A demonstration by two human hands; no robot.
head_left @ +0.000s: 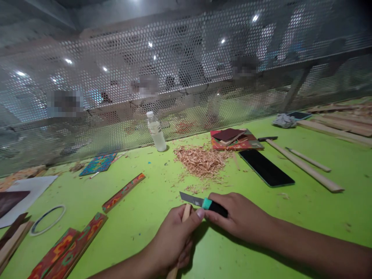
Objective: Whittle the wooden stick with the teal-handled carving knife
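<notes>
My left hand (177, 236) is closed around a thin strip of pale wood (186, 212), whose top end sticks up past the thumb and whose lower end shows below the fist. In my right hand (241, 215) is a utility knife (216, 208) with a black and teal handle. Its blade (190, 198) is out and points left, just above the tip of the wood strip. The left thumb lies against or very close to the knife's teal collar. Beyond both hands, a heap of wood shavings (200, 161) lies on the green table (139, 228).
A black smartphone (266, 167), a hammer (303, 164) and a stack of sandpaper and boards (229, 135) lie to the right. A water bottle (156, 131) stands by the perforated metal screen (186, 77). Painted wood strips (81, 240) and a tape roll (48, 220) lie left.
</notes>
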